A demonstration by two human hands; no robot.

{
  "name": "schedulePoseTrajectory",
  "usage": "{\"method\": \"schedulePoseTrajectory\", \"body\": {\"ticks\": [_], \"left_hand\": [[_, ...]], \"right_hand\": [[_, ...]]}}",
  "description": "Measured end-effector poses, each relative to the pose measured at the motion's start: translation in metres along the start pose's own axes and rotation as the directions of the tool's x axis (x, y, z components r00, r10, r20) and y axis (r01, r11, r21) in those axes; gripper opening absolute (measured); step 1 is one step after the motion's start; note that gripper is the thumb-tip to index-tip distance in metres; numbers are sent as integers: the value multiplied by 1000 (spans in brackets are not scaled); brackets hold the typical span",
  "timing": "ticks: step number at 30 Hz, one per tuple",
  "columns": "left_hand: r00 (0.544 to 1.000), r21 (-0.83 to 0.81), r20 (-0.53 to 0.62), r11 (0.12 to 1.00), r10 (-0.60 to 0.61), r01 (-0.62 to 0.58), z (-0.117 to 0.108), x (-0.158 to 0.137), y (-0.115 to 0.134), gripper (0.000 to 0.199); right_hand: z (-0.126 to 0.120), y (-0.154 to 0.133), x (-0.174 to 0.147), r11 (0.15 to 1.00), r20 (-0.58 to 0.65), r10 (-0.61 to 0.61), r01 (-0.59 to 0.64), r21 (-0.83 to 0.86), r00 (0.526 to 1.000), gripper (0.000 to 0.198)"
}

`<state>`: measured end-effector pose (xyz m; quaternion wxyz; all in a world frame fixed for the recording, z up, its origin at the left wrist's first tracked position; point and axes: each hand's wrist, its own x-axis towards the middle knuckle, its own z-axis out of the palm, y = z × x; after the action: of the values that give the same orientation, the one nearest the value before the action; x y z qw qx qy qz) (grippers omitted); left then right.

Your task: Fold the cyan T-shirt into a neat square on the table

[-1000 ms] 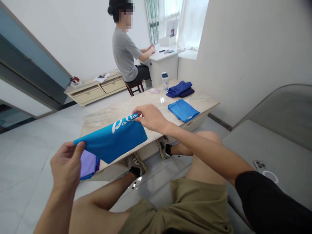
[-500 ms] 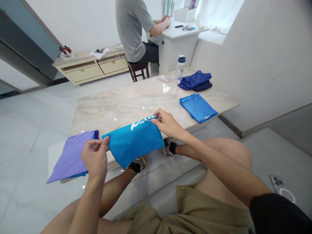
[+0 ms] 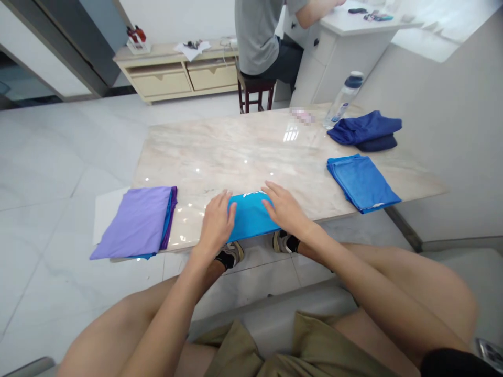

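Note:
A folded bright blue cloth [image 3: 251,217] with white lettering along its far edge lies flat on the marble-patterned table [image 3: 220,152], at the front edge. My left hand [image 3: 217,220] rests at the cloth's left side, fingers stretched out and thumb over its edge. On the opposite side, my right hand [image 3: 286,208] lies with fingers spread on the cloth's right edge. Neither hand grips it. To the left sits a stack of folded cloths, lavender [image 3: 137,220] on top, with blue and dark purple beneath. Folded blue cloths [image 3: 363,180] lie to the right.
Behind the right stack are a dark blue bundle of cloth [image 3: 365,131] and a clear water bottle [image 3: 343,99]. A person in a grey shirt [image 3: 259,36] sits on a stool [image 3: 255,89] at a white desk. A low cabinet [image 3: 165,78] stands along the far wall.
The bright blue cloth came down from the air onto the table and lies flat. Both hands let go of its corners and opened over its sides. The view shifted.

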<state>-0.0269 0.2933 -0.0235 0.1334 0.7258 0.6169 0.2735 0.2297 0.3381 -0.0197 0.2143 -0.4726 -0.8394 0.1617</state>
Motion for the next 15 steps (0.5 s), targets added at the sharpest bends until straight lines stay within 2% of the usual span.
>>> {"method": "schedulePoseTrajectory", "body": {"ticks": [3,5,7,10,13,15], "left_hand": [[979,107,172,985,113,-133,25,-24,2,59],[966,173,228,972,119,-161,33,-39,-8,62],[975,221,210,968,70,-117,32,-50,-20,64],[992,240,120,971,-45,14,16,-59,-36,61],[988,207,30,968,-154,144,-2,-69,-39,49],[980,155,-14,968,-197,197,-9,-77,-33,42]], "right_hand": [[31,-16,-22,993,98,-97,102,-55,990,60],[49,-18,-38,988,146,-104,119,-97,984,64],[59,-16,-54,987,158,-79,100,-129,984,68],[57,-12,-76,990,135,-39,56,-126,990,68],[46,-7,-92,1000,68,11,-9,-28,998,56],[39,-2,-95,994,-19,79,-77,78,997,46]]}}
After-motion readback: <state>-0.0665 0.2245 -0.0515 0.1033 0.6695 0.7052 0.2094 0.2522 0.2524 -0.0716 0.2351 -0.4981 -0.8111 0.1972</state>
